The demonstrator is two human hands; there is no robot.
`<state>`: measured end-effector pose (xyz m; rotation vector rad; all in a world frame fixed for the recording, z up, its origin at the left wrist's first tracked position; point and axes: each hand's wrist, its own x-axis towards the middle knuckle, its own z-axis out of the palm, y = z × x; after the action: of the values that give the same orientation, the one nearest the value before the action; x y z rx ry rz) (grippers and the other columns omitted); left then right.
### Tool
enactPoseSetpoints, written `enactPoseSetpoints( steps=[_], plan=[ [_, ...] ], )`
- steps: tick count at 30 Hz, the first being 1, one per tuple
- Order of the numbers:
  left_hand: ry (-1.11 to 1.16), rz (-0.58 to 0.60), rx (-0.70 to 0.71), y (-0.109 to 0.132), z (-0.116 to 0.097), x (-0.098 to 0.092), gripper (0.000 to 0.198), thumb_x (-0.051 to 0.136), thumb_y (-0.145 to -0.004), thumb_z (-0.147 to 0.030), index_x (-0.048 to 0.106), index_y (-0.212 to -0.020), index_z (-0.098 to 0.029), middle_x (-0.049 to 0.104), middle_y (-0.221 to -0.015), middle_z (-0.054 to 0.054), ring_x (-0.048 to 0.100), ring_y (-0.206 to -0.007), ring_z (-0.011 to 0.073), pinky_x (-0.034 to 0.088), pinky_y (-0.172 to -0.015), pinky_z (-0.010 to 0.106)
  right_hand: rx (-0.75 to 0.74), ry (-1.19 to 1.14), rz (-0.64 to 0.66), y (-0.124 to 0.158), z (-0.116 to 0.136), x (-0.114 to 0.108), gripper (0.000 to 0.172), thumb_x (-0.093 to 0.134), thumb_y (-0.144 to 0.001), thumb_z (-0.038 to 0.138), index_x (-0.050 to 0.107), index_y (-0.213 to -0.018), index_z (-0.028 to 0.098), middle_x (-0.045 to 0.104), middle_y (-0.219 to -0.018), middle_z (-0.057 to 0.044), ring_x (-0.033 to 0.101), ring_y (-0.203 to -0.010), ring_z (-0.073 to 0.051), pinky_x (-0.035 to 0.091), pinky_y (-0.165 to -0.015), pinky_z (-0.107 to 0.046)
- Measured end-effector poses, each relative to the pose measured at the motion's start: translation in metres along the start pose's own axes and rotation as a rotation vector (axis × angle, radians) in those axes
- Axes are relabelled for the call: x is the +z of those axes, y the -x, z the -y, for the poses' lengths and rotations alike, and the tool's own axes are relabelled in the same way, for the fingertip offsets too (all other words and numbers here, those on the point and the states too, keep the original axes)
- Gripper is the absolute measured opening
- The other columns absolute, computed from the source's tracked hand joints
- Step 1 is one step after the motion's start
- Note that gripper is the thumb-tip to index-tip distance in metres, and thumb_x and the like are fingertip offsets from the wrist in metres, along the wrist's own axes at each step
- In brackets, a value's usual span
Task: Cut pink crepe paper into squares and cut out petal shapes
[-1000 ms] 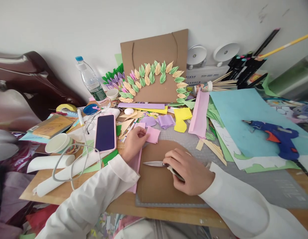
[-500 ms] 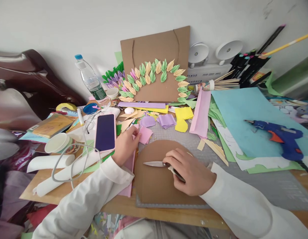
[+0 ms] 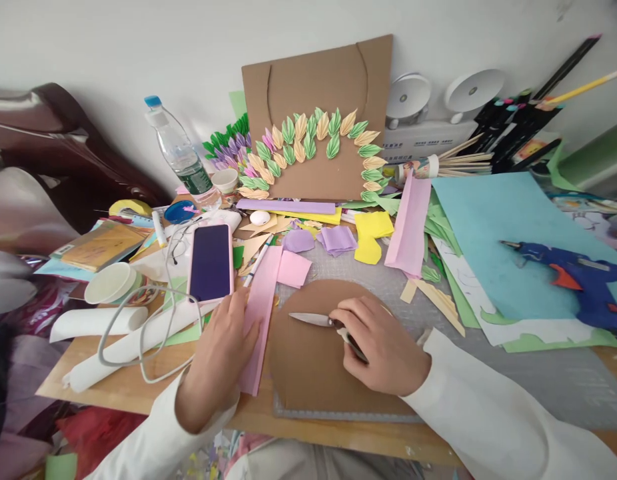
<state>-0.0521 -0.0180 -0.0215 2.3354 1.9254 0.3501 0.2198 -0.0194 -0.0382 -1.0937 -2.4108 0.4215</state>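
My right hand (image 3: 381,347) is closed around the dark handles of a pair of scissors (image 3: 311,320). Their blades look shut and point left, over a brown cardboard piece (image 3: 313,373) with a rounded top. My left hand (image 3: 221,353) lies at the left edge of a long pink paper strip (image 3: 264,290), fingers stretched out and thumb apart, touching it. Beyond the cardboard lie small pink paper pieces (image 3: 294,269), purple paper pieces (image 3: 336,241) and yellow paper pieces (image 3: 371,233). A folded pink paper (image 3: 408,230) rests farther right.
A cardboard panel (image 3: 318,80) with folded paper leaves leans at the back. To the left are a phone (image 3: 210,263), a looped white cable (image 3: 141,360), white rolls (image 3: 133,347) and a water bottle (image 3: 181,157). A blue glue gun (image 3: 573,267) lies on blue paper (image 3: 493,200) at right.
My left hand has let go of the small pink paper pieces and come down toward me onto the long pink strip. My right hand with the scissors has hardly moved.
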Motion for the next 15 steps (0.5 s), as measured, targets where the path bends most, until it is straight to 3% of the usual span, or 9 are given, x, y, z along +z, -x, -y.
enactPoseSetpoints(
  steps=[6,11,13,15],
  plan=[
    [0.347,0.125,-0.164,-0.006,-0.003,-0.003,0.031,0.047,-0.086,-0.021,0.049,-0.117,-0.016,0.065,-0.083,0.005,0.065,-0.078,0.0235,0.052,-0.072,0.038,0.016,0.003,-0.022,0.0,-0.001,0.002,0.035,0.054,-0.071,0.007,0.055,-0.106,0.013,0.057,-0.101,-0.011,0.053,-0.091,-0.027,0.044,-0.078,-0.043],
    [0.774,0.168,-0.259,0.006,-0.005,-0.033,0.032,0.059,-0.083,-0.03,0.055,-0.113,-0.019,0.063,-0.083,0.003,0.063,-0.078,0.0199,0.054,-0.068,0.032,-0.043,0.019,-0.25,0.002,0.004,-0.005,0.028,0.057,-0.077,0.01,0.055,-0.104,0.014,0.059,-0.099,-0.012,0.053,-0.091,-0.027,0.043,-0.076,-0.043],
    [0.901,0.156,-0.277,0.016,-0.012,-0.044,0.032,0.062,-0.083,-0.031,0.057,-0.113,-0.022,0.065,-0.092,0.004,0.064,-0.085,0.0188,0.055,-0.074,0.03,-0.088,-0.101,-0.338,0.004,0.012,-0.01,0.028,0.057,-0.077,0.007,0.055,-0.104,0.015,0.059,-0.097,-0.01,0.054,-0.09,-0.024,0.044,-0.078,-0.041],
    [0.994,0.159,-0.32,0.026,-0.025,-0.05,0.032,0.064,-0.083,-0.03,0.058,-0.114,-0.024,0.067,-0.098,0.004,0.064,-0.088,0.0183,0.054,-0.074,0.027,-0.036,-0.347,-0.324,0.007,0.022,-0.013,0.028,0.057,-0.078,0.008,0.054,-0.104,0.017,0.058,-0.094,-0.008,0.055,-0.085,-0.02,0.046,-0.074,-0.035]
  ],
)
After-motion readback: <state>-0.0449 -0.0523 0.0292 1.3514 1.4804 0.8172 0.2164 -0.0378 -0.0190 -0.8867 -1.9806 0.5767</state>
